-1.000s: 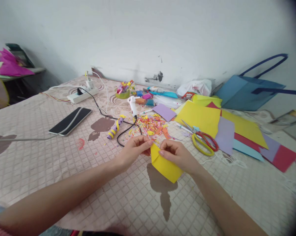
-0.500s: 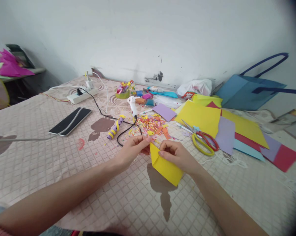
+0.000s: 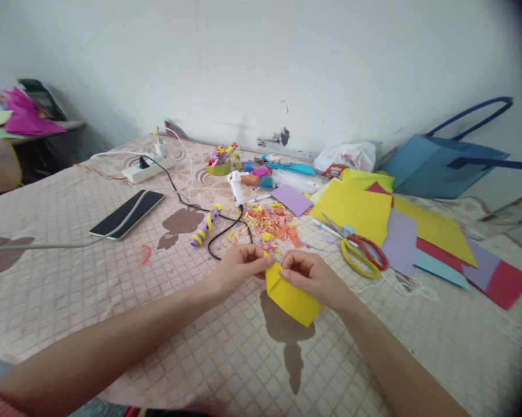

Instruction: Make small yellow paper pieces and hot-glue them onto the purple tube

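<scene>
A piece of yellow paper (image 3: pixel 294 301) with a folded corner is held between my two hands, above the patterned tablecloth (image 3: pixel 191 347). My left hand (image 3: pixel 242 265) pinches its upper left tip, thumb on top. At the upper edge, beside the fold, my right hand (image 3: pixel 307 273) grips the sheet with thumb and curled fingers. Just beyond the hands lies a heap of small paper scraps (image 3: pixel 267 223). Nearby are a white glue gun (image 3: pixel 235 188) with a black cord and a purple roll wound with a yellow strip (image 3: pixel 205 227).
Scissors (image 3: pixel 360 255) with red and yellow handles lie right of my hands, by yellow sheets (image 3: pixel 352 205) and other coloured paper. A blue bag (image 3: pixel 443 165) stands at the back right. To the left are a phone (image 3: pixel 128 214) under a cable and a power strip (image 3: pixel 148 169).
My left thumb has slid slightly right and down over the tip of the yellow paper. The sheet's lower end has risen a little; the whole view has shifted slightly.
</scene>
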The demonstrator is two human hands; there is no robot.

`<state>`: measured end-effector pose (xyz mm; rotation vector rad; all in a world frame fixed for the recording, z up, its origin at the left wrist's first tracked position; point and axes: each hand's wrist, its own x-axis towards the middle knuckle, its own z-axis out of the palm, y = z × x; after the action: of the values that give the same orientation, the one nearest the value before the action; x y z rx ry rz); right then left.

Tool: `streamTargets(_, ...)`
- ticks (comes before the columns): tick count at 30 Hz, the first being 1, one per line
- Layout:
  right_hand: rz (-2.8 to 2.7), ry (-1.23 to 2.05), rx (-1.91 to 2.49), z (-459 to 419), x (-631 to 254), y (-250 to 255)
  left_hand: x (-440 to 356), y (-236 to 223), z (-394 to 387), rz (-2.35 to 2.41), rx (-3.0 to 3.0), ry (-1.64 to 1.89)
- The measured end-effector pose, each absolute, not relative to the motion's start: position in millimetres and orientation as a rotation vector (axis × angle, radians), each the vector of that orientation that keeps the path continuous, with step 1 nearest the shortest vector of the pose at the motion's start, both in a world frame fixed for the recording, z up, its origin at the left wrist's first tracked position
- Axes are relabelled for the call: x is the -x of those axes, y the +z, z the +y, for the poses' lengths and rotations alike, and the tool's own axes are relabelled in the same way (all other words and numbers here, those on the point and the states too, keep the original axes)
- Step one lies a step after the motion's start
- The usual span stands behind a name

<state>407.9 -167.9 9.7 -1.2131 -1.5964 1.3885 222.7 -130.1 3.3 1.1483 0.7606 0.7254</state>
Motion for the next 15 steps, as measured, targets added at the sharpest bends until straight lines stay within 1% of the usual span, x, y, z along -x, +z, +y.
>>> streamTargets(8,-1.498,1.508,1.227,-171.3,-403.9,14.1,-222.6,3.9,-129.7,0.763,-1.150,0.741)
streamTargets(15,-1.476,1.424,1.234,-169.8,-403.9,11.4,-222.9,3.6,-130.1,0.772,-1.144,0.726)
